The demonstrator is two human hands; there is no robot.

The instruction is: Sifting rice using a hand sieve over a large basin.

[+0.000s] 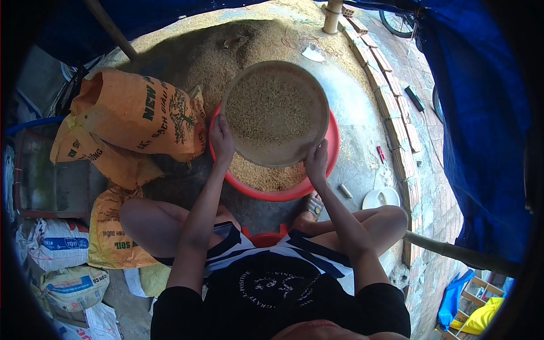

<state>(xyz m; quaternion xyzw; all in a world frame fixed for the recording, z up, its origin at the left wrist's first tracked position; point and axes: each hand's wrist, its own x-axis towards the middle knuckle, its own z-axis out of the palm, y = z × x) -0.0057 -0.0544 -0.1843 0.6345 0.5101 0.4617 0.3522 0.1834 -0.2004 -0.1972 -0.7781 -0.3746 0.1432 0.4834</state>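
Observation:
Both of my hands grip a round, shallow sieve [309,140] by its rim and hold it above a red basin [266,196]. My left hand [222,139] is closed on the sieve's left edge, and my right hand [317,161] on its lower right edge. A layer of husk-like grain [269,105] covers most of the sieve, with a barer patch at the lower right. More loose yellowish grain [263,175] shows in the basin below, partly hidden by the sieve. Beyond the basin lies a large heap of similar grain [209,65] on the ground.
An orange sack [130,113] stands close by the basin's left. At right are a white bowl [381,198], a small metal cylinder [345,191], a red-handled tool [381,154] and a brick row [396,136]. A blue tarp [481,113] hangs beyond. Under me is a red stool [266,239].

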